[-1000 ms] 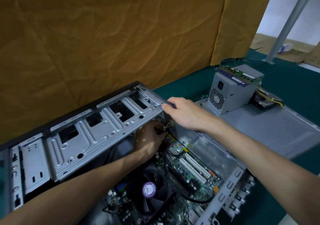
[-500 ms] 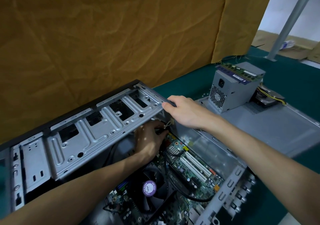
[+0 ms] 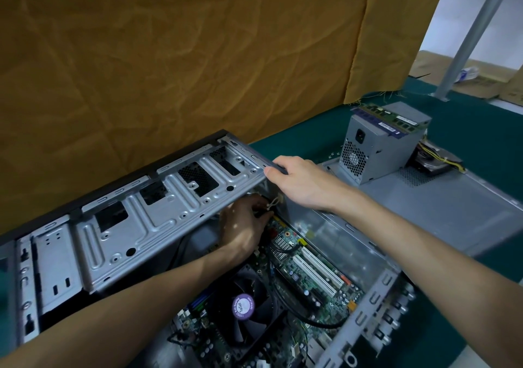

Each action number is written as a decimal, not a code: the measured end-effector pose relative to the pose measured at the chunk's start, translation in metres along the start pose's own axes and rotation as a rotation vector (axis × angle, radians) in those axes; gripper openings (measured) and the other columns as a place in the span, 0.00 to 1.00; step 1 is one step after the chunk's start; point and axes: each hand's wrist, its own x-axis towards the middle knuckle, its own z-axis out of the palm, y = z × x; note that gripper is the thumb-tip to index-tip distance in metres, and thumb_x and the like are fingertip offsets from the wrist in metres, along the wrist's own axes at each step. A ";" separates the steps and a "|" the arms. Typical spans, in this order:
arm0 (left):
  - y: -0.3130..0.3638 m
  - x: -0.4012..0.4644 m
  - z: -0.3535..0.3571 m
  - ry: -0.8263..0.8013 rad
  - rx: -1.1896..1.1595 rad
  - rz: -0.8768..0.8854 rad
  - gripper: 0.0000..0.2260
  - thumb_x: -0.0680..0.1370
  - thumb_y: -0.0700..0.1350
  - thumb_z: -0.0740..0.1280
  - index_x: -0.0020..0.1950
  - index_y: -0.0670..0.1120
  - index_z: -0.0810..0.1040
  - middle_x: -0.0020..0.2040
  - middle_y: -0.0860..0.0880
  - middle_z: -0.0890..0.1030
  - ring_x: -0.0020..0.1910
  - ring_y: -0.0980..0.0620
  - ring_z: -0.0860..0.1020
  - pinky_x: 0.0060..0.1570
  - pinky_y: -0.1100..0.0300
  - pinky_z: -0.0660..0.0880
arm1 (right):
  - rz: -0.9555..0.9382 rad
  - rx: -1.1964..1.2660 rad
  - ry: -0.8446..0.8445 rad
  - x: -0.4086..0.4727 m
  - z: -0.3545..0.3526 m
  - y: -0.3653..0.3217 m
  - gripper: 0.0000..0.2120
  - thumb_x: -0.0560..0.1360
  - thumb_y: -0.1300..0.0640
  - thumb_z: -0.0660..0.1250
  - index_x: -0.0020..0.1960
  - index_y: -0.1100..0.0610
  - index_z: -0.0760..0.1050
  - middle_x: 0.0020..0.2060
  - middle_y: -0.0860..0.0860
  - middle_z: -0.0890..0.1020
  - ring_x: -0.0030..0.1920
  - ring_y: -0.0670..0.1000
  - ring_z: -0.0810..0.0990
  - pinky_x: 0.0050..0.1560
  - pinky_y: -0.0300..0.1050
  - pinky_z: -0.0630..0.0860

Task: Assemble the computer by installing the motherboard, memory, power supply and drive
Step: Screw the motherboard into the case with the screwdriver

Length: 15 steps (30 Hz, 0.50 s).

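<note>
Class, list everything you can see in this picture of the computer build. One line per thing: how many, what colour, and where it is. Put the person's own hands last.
Open grey metal computer case: one, silver-grey, on the table, centre.
Hinged grey metal drive cage: one, silver-grey, raised over the case's left side.
Green motherboard: one, green, lying inside the case.
Black cooler fan with purple label: one, on the motherboard, near edge.
Grey box-shaped power supply: one, standing on the side panel, right rear.
Green memory sticks: apparently two, lying on top of the power supply.
Flat grey side panel: one, right of the case.
Green table cover: one.
Brown crumpled backdrop: one, behind.
Left hand: under the cage, reaching among cables.
Right hand: gripping the cage's far corner.
</note>
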 end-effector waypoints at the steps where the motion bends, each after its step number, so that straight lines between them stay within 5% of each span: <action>1: 0.000 0.000 0.000 0.002 -0.001 0.003 0.08 0.76 0.46 0.76 0.54 0.52 0.85 0.53 0.54 0.86 0.52 0.53 0.82 0.57 0.55 0.78 | -0.001 -0.001 0.001 0.000 0.000 0.000 0.19 0.83 0.41 0.56 0.42 0.53 0.68 0.34 0.49 0.75 0.34 0.52 0.72 0.35 0.48 0.64; 10: -0.001 0.002 -0.003 -0.018 0.062 0.008 0.04 0.76 0.48 0.76 0.49 0.54 0.84 0.53 0.53 0.85 0.51 0.51 0.81 0.55 0.53 0.78 | -0.005 -0.007 0.005 0.002 0.001 0.002 0.19 0.83 0.40 0.56 0.47 0.55 0.72 0.35 0.49 0.76 0.35 0.52 0.73 0.35 0.47 0.65; 15: -0.004 0.003 -0.007 -0.079 0.190 0.099 0.02 0.78 0.50 0.72 0.49 0.56 0.84 0.49 0.55 0.85 0.44 0.55 0.80 0.44 0.60 0.74 | -0.011 0.003 -0.002 0.001 0.001 0.002 0.19 0.83 0.41 0.56 0.47 0.55 0.73 0.34 0.49 0.75 0.34 0.52 0.72 0.35 0.48 0.65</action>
